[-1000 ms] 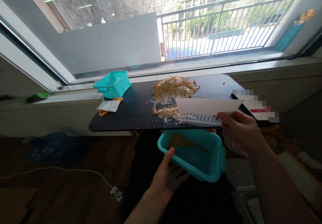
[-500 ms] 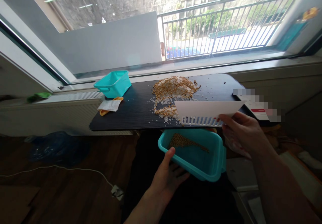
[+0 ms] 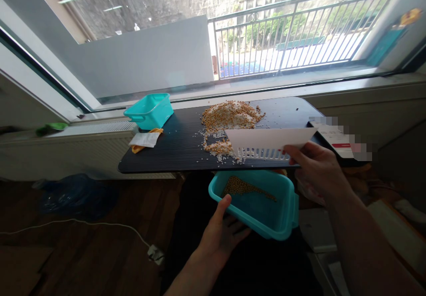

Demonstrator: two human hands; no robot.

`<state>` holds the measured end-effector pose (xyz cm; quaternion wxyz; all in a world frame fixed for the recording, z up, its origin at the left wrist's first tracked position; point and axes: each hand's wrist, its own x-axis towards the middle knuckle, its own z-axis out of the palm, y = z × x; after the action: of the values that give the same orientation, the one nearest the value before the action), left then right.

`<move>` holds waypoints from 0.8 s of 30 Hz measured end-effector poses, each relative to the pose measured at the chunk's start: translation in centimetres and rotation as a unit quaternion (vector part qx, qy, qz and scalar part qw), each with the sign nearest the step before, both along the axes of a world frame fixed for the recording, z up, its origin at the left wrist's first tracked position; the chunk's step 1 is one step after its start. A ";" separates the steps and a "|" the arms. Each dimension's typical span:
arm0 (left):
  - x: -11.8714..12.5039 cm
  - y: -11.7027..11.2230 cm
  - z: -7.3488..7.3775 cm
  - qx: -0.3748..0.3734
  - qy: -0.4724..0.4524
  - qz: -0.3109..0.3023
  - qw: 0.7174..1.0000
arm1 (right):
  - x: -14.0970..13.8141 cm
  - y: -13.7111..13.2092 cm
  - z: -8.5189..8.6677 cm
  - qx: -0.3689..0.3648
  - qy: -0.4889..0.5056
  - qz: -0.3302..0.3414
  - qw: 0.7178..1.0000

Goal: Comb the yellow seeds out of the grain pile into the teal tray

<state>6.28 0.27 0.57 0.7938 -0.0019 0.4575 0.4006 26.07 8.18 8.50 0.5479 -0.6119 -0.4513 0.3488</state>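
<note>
My right hand (image 3: pixel 316 171) grips the right end of a white slotted scraper (image 3: pixel 266 144) that stands on edge on the black table (image 3: pixel 173 149), beside a small heap of yellow beans and white rice (image 3: pixel 219 147). A bigger pile of the same mix (image 3: pixel 231 115) lies behind it. My left hand (image 3: pixel 221 236) holds a teal plastic tub (image 3: pixel 259 205) from below, just under the table's front edge. Yellow beans (image 3: pixel 246 188) lie in that tub.
A second teal tub (image 3: pixel 149 110) stands at the table's back left, with a white and orange packet (image 3: pixel 144 140) in front of it. A card with a red mark (image 3: pixel 334 138) lies at the right end. A white cable (image 3: pixel 83 225) runs across the wooden floor.
The scraper has shifted slightly left and further onto the table, closer to the small heap. The tub and my left hand have stayed put.
</note>
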 end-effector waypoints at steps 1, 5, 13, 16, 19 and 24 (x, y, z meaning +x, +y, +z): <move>0.0 0.0 0.0 0.000 0.000 0.000 1.000 | -0.1 0.1 0.0 0.002 -0.007 0.004 1.000; 0.0 0.1 -0.1 -0.002 0.000 0.001 1.000 | -0.1 0.5 0.0 0.018 -0.019 0.030 0.999; 0.1 0.1 -0.1 0.002 -0.001 0.000 1.000 | -0.3 0.2 0.3 0.013 -0.020 0.030 0.999; 0.0 0.1 -0.1 -0.004 0.001 0.000 1.000 | -0.4 0.0 0.2 0.000 -0.010 0.043 0.999; 0.0 0.1 0.0 0.000 0.000 -0.003 1.000 | -0.4 -0.2 0.2 -0.004 -0.011 0.052 0.999; 0.1 0.1 0.3 -0.003 0.001 -0.002 1.000 | -0.2 -0.5 0.3 -0.004 -0.014 0.057 0.998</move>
<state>6.33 0.39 0.84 0.7939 -0.0026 0.4597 0.3979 25.85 7.66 8.79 0.5180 -0.5924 -0.4918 0.3727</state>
